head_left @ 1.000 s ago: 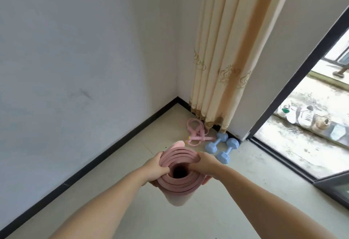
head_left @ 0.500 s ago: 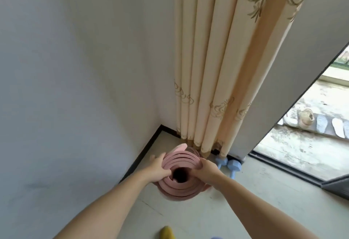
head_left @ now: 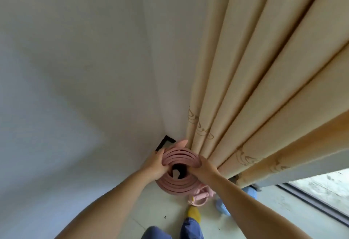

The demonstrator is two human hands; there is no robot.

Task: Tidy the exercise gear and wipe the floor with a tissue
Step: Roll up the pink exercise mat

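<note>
Both hands grip the top end of the rolled pink mat (head_left: 179, 165), which stands upright in the corner of the floor (head_left: 158, 210), where the two white walls meet, with the curtain (head_left: 264, 95) just beside it on the right. The left hand (head_left: 154, 164) is curled around the roll's left rim, fingers wrapped over the coiled layers. The right hand (head_left: 204, 168) clamps the right rim from above, thumb side toward the dark hollow at the centre of the coil. Whether the bottom of the roll touches the floor cannot be told; its lower end is hidden by the roll itself.

Just beside the mat's base, toward the right, lies the pink skipping rope (head_left: 201, 197) with its handles showing, and two blue dumbbells (head_left: 222, 207) are partly hidden behind the right forearm. A yellow-toed foot (head_left: 194, 214) and blue trouser legs show at the bottom edge.

Compared with half a second ago, the mat has moved deeper into the corner, closer to the wall and curtain folds. The camera has come much nearer and looks more steeply down, so the curtain now fills the right side and the doorway has shrunk to a sliver at the lower right. The grip of both hands on the roll is unchanged.
</note>
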